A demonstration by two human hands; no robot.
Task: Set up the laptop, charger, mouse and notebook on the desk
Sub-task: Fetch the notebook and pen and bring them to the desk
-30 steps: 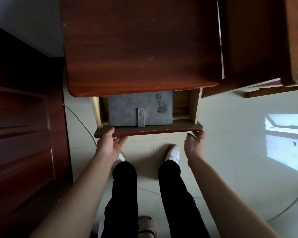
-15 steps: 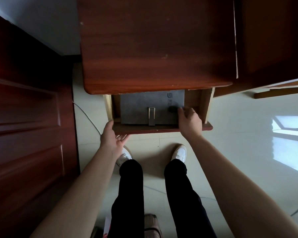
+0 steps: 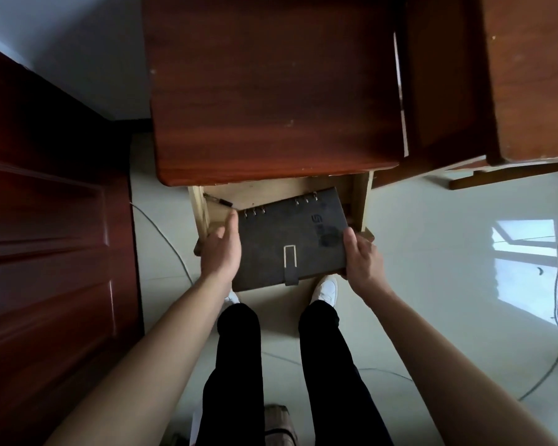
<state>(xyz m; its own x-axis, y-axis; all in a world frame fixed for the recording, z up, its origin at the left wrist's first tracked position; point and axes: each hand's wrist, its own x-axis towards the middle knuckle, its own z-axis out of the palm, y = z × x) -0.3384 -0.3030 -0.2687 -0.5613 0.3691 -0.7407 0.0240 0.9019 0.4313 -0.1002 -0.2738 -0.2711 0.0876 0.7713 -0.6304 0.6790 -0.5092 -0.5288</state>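
Right grip (image 3: 363, 262) clasps notebook (image 3: 290, 239) right edge; left grip (image 3: 221, 255) flat, fingers straight, against left edge.

1. The notebook (image 3: 281, 249) carried the only mark that could be read: a stylised letter (image 3: 317, 219) like an "S", stamped dark on the grey cover, up and to the right of the strap (image 3: 291, 263).
2. A short row of smaller characters (image 3: 324, 231) ran on from that letter towards the cover's near edge, right of the strap; they were too blurred to read.
3. A dark round blot (image 3: 333, 236) lay beside them, also right of the strap; no lettering could be made out in it.
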